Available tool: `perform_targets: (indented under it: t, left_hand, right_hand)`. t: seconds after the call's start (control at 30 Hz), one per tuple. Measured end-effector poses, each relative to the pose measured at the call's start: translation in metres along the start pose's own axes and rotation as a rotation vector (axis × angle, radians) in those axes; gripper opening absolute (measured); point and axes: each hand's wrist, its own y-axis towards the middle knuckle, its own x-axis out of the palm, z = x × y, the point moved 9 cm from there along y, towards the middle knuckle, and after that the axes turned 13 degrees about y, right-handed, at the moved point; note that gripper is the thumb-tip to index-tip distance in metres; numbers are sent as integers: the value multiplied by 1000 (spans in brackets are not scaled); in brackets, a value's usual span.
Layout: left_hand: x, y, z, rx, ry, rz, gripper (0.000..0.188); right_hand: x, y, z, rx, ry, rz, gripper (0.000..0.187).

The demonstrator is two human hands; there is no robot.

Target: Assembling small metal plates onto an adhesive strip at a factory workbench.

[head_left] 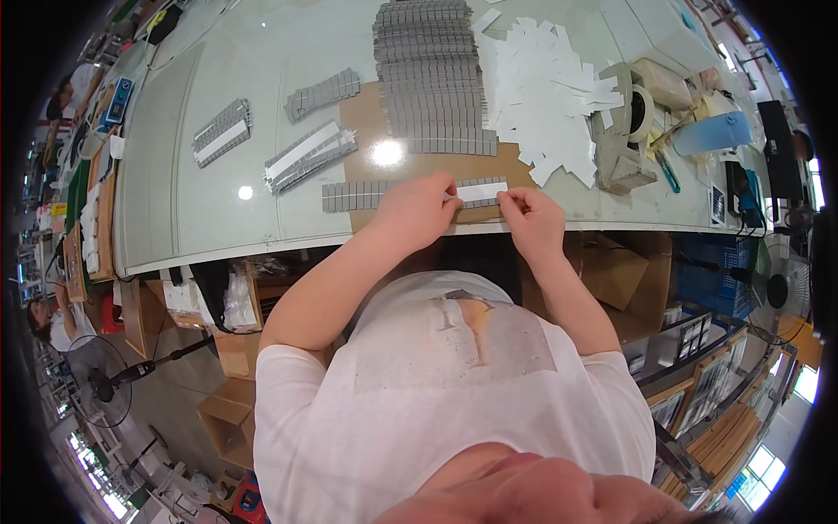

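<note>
A row of grey segmented pieces (346,197) lies along the table's front edge, partly on a brown cardboard sheet (362,113). Over its right part runs a white paper-like strip (483,192). My left hand (417,210) covers the middle of the row, thumb and fingertips pinched at the strip's left end. At the strip's right end, the fingers of my right hand (534,220) are closed on its tip. Beyond my hands, many similar grey rows (432,79) lie overlapped in a long stack. To its right spreads a heap of loose white strips (546,96).
Bundles of grey rows, two with white strips on top (305,157) (222,133), lie to the left. At the right stand a tape dispenser (627,131), a blue translucent bottle (711,134) and a teal-handled tool (669,173). A cardboard box (624,284) sits below the table edge.
</note>
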Motion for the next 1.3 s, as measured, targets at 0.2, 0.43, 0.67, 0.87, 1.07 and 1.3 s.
perform_targets:
  t: [0.2, 0.43, 0.67, 0.87, 1.07, 1.3]
  left_hand:
    - [2, 4, -2, -91, 47, -85, 24]
    - [4, 5, -4, -137, 37, -165, 25]
    - [6, 4, -10, -152, 26, -153, 28]
    - [0, 1, -16, -188, 26, -154, 29]
    - [-17, -36, -55, -212, 137, -144, 23]
    - [-14, -86, -18, 234, 322, 516, 50]
  right_hand:
    - [0, -3, -14, -190, -152, 55, 16]
    - [2, -12, -30, -460, -248, 68, 24]
    - [-9, -39, -28, -616, -600, 89, 38]
    - [-3, -41, -24, -675, -487, -22, 40]
    - [-4, -41, -28, -703, -456, -5, 41]
    - [33, -48, -56, -762, -373, -131, 45]
